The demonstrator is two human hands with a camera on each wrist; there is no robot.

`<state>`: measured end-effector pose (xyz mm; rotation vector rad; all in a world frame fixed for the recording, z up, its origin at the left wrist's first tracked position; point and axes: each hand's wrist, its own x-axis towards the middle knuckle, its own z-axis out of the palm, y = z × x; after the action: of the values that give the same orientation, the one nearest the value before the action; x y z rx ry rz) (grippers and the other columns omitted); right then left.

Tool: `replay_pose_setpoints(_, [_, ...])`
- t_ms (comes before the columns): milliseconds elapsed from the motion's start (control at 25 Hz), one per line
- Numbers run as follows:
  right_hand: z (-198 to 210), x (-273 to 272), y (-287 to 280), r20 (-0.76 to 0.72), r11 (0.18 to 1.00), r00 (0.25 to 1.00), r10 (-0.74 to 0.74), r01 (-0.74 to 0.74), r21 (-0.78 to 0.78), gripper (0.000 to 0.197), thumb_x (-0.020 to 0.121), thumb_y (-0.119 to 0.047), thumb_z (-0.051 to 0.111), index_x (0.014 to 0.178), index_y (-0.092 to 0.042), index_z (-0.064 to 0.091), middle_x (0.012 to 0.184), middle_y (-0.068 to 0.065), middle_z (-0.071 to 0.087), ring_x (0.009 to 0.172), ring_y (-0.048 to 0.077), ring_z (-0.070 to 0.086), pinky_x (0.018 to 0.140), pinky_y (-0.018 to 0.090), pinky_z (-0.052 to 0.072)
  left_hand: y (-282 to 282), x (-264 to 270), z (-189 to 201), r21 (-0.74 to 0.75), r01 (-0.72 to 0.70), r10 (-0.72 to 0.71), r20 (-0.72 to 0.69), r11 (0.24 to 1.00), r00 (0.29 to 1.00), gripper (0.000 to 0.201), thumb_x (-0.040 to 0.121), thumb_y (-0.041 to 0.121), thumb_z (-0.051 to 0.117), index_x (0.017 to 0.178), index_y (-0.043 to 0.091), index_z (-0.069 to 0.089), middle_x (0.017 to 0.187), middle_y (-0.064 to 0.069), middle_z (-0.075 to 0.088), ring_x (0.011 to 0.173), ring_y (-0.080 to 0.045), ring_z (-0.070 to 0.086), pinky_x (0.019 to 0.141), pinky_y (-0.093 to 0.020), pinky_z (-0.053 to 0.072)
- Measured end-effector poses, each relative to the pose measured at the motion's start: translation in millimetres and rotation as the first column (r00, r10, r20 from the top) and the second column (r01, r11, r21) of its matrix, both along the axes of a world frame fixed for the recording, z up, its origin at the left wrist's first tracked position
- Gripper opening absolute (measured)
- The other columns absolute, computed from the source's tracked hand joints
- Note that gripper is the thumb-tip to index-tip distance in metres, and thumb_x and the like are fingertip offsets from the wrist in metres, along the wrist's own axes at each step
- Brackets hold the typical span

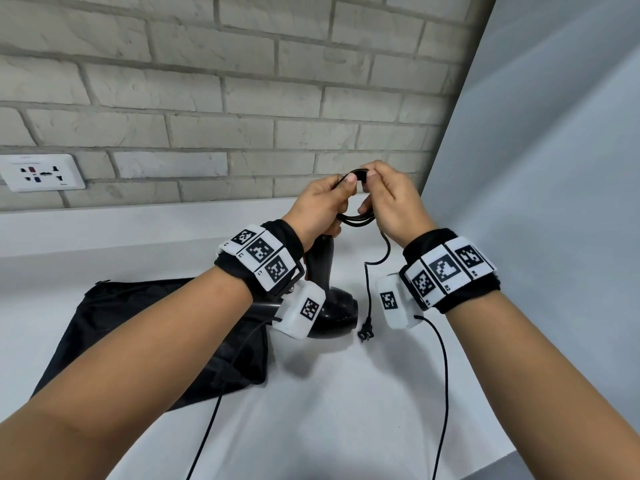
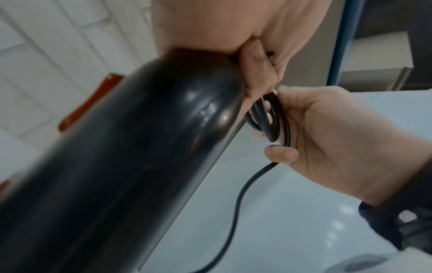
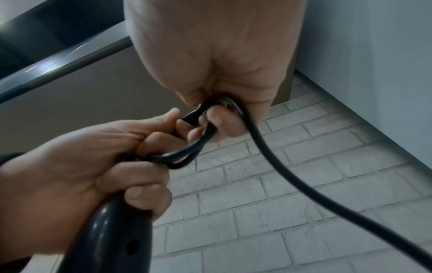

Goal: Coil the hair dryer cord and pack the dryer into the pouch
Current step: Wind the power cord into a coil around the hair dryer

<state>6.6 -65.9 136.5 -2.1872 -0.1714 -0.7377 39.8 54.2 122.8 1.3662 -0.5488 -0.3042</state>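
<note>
A glossy black hair dryer hangs from my left hand, handle up and head near the counter. That hand grips the handle and the black cord coil together. My right hand pinches the top of the coil beside the left thumb. The loose cord end drops from the right hand to the plug, which hangs just above the counter. The black pouch lies flat on the counter under my left forearm. In the left wrist view the dryer fills the frame.
The white counter runs to a grey brick wall with a wall socket at the left. A pale panel closes off the right side. Thin sensor cables trail from both wrist bands.
</note>
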Motion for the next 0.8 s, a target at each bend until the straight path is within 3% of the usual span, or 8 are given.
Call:
replay_pose_setpoints(120, [2,3,-2,-0.019,0.999,0.999,-0.026,0.025,-0.048,0.032,0.098,-0.021,0.033,0.080,-0.002,0.051,0.070,0.004,0.054,0.063,0.014,0.055,0.061,0.022,0.046,-1,0,0,0.032,-0.018,0.017,0.026,0.999,1.000,0.035,0.100,0.029,0.034,0.069,0.015,0.042,0.037,0.014,0.031,0.028,-0.003,0.019,0.039,-0.017,0.019])
replay_pose_setpoints(160, [2,4,-2,-0.020,0.999,1.000,-0.020,0.019,-0.042,0.032,0.098,-0.020,0.033,0.077,-0.005,0.052,0.069,0.002,0.055,0.065,0.011,0.054,0.064,0.024,0.045,0,0,1,0.036,-0.010,0.009,0.022,0.999,1.000,0.036,0.100,0.030,0.033,0.069,0.015,0.042,0.037,0.014,0.030,0.028,-0.003,0.018,0.040,-0.017,0.019])
replay_pose_setpoints(240, [3,3,-2,-0.029,1.000,0.999,0.025,-0.025,0.005,0.034,0.098,-0.016,0.033,0.069,-0.016,0.050,0.064,-0.007,0.052,0.056,-0.005,0.051,0.060,0.012,0.040,2,-1,3,0.038,0.010,-0.009,-0.006,0.999,1.000,0.038,0.100,0.033,0.031,0.068,0.016,0.042,0.037,0.014,0.027,0.027,-0.003,0.015,0.040,-0.017,0.020])
replay_pose_setpoints(320, [2,2,-1,-0.004,0.999,0.999,0.043,-0.043,-0.029,0.032,0.098,-0.012,0.031,0.071,-0.015,0.048,0.063,-0.013,0.049,0.054,-0.013,0.050,0.057,0.005,0.037,5,-3,6,0.054,0.022,-0.020,-0.053,0.998,0.998,0.042,0.099,0.042,0.030,0.067,0.017,0.042,0.039,0.013,0.024,0.029,-0.005,0.012,0.042,-0.018,0.021])
replay_pose_setpoints(480, [-8,2,2,0.098,0.992,0.994,-0.054,0.064,-0.110,0.032,0.096,-0.016,0.029,0.082,0.000,0.053,0.060,-0.017,0.042,0.053,-0.004,0.048,0.053,0.014,0.032,5,-5,9,0.076,0.047,-0.040,-0.090,0.996,0.995,0.044,0.098,0.045,0.030,0.065,0.018,0.041,0.040,0.011,0.024,0.029,-0.006,0.011,0.039,-0.018,0.024])
replay_pose_setpoints(640, [-15,0,0,0.137,0.999,0.990,-0.020,0.023,-0.025,0.024,0.094,-0.021,0.029,0.078,-0.011,0.045,0.055,-0.013,0.042,0.048,-0.006,0.049,0.049,0.008,0.034,5,-8,8,0.046,0.091,-0.087,-0.094,0.995,0.992,0.042,0.099,0.040,0.029,0.066,0.018,0.040,0.038,0.011,0.023,0.028,-0.006,0.010,0.040,-0.019,0.025])
replay_pose_setpoints(800, [-14,-1,-1,0.022,0.955,0.992,0.123,-0.124,0.268,0.034,0.099,-0.021,0.027,0.072,-0.019,0.048,0.052,-0.001,0.043,0.043,0.001,0.047,0.046,0.018,0.043,4,-5,9,-0.022,0.084,-0.085,-0.106,0.996,0.991,0.042,0.099,0.042,0.026,0.068,0.018,0.040,0.040,0.010,0.022,0.027,-0.006,0.010,0.040,-0.019,0.024])
